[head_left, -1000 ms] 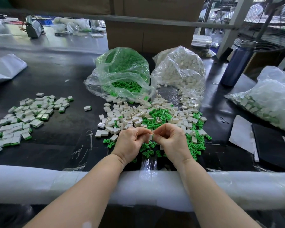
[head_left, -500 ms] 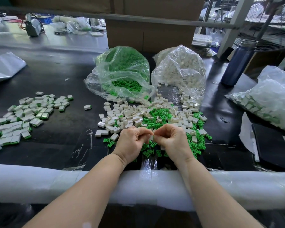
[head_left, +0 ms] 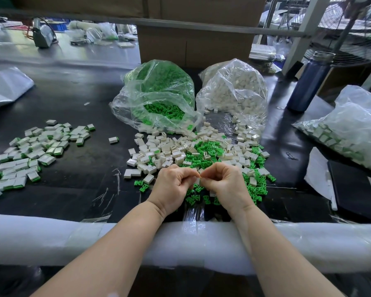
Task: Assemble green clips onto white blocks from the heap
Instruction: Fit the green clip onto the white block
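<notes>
A mixed heap of loose white blocks (head_left: 174,153) and green clips (head_left: 204,150) lies on the black table, just beyond my hands. My left hand (head_left: 172,185) and my right hand (head_left: 226,183) meet above the heap's near edge with curled fingers and thumbs touching. Between them they pinch a small white block (head_left: 195,181), mostly hidden by the fingers. Whether a green clip is on it cannot be seen. Finished blocks with green ends (head_left: 30,153) lie spread at the left.
Behind the heap stand an open bag of green clips (head_left: 156,93) and a bag of white blocks (head_left: 234,91). A blue bottle (head_left: 306,82) stands at the right, with another filled bag (head_left: 351,127) beyond. A white padded rail (head_left: 51,241) runs along the table's near edge.
Both hands stay together at the same spot over the heap; only the fingers shift slightly around the small block.
</notes>
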`<control>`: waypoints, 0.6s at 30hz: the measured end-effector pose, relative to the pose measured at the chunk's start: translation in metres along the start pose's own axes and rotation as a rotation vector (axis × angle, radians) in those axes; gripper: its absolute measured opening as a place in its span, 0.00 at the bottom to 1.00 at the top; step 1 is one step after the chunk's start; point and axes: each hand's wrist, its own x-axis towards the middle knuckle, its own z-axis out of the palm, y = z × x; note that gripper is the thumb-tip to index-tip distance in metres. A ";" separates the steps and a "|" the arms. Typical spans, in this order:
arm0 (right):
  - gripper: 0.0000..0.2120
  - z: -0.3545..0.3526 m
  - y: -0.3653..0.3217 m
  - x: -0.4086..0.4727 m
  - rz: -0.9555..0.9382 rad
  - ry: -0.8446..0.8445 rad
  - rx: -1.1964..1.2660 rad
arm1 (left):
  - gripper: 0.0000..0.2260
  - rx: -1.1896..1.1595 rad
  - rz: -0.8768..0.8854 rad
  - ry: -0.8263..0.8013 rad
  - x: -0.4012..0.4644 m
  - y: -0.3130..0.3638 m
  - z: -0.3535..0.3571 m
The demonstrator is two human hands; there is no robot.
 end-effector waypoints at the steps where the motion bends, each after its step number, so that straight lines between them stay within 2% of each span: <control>1: 0.12 0.000 0.000 0.000 0.002 -0.003 0.003 | 0.06 0.005 0.002 0.001 0.000 0.000 0.000; 10: 0.10 0.000 0.003 0.001 0.002 0.021 0.013 | 0.06 0.007 -0.009 0.027 0.001 0.000 0.002; 14: 0.08 0.003 0.004 0.002 -0.019 0.105 0.041 | 0.07 -0.144 -0.081 0.028 0.002 0.000 0.002; 18: 0.04 0.005 0.007 0.004 -0.010 0.115 -0.109 | 0.12 -0.263 -0.151 0.028 0.003 -0.001 0.001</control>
